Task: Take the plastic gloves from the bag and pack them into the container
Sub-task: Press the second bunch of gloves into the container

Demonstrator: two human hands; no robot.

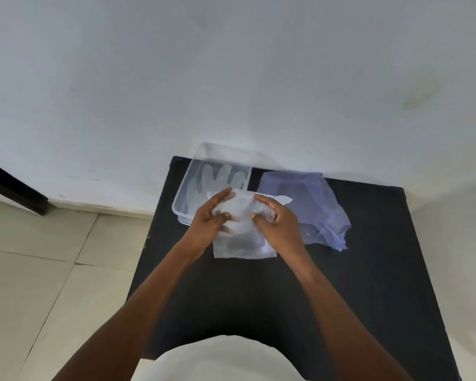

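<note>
Container (pixel 182 204) left of bag (pixel 313 204), both on table (pixel 368 270)

Clearance around your 2 hands on the black table (pixel 327 284).
Near you the tabletop lies bare, so your forearms pass freely. Ahead, the clear container (pixel 182 198) stands at far left, open-topped, with a glove (pixel 217 180) lying inside; the crumpled blue bag (pixel 313 204) fills the far right. The white wall (pixel 231 78) rises directly behind both. Between your hands, a clear plastic sheet (pixel 242 244) covers the table's middle.

The hands (pixel 245 218) cover the plastic glove's (pixel 242 243) upper part — its fingers unseen.
</note>
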